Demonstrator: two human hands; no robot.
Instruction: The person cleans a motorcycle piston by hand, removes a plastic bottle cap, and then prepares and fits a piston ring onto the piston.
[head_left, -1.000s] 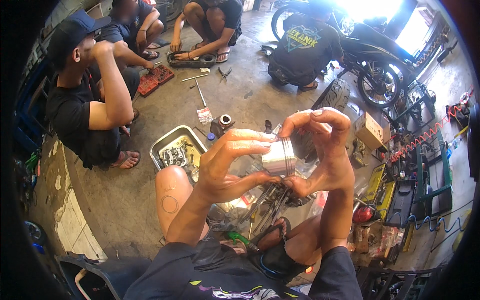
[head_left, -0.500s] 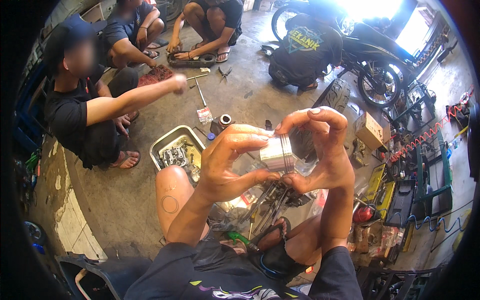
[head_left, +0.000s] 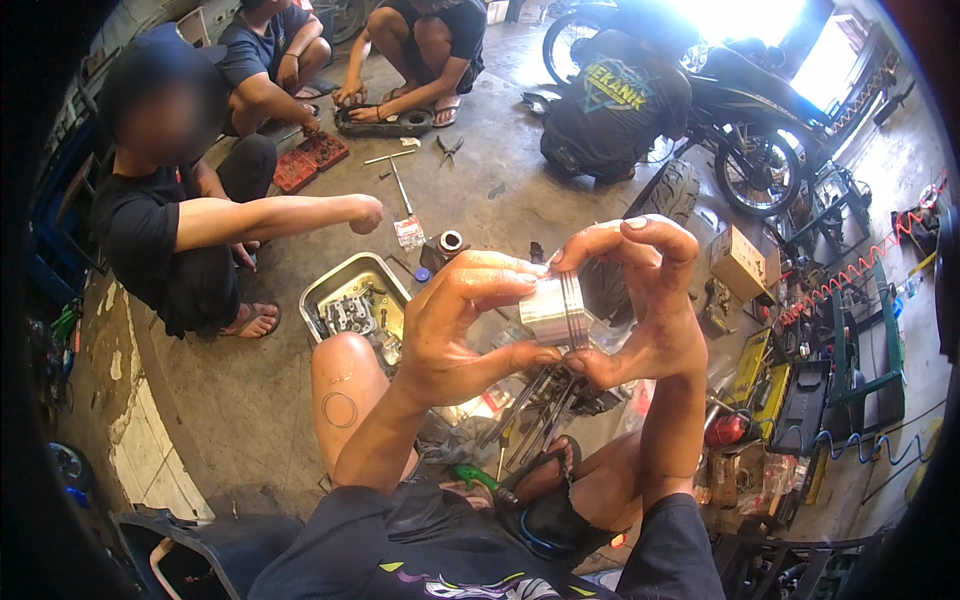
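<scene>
A silver piston (head_left: 545, 315) is raised in front of me, held on its side between both hands. My left hand (head_left: 465, 320) pinches its smooth skirt end, thumb below and fingers above. My right hand (head_left: 640, 300) is at the grooved end, thumb at the lower edge and a finger at the top, by thin piston rings (head_left: 572, 308). Whether the right fingers press on a ring or on the piston body is hard to tell. A thin loose ring (head_left: 339, 410) rests on my left leg. Below my hands, an engine block with long studs (head_left: 530, 405) is partly hidden.
A metal pan (head_left: 366, 268) with engine parts stands left. Beyond it lie a T-handle wrench (head_left: 402, 190), pliers (head_left: 450, 150) and a red tray (head_left: 312, 162). A co-worker (head_left: 150, 220) squats at left; others work farther back. A tyre (head_left: 672, 190) and cardboard box (head_left: 738, 258) are right.
My hands and the piston stay nearly still. The co-worker at left has lowered an outstretched hand, and the red tray behind it shows more fully.
</scene>
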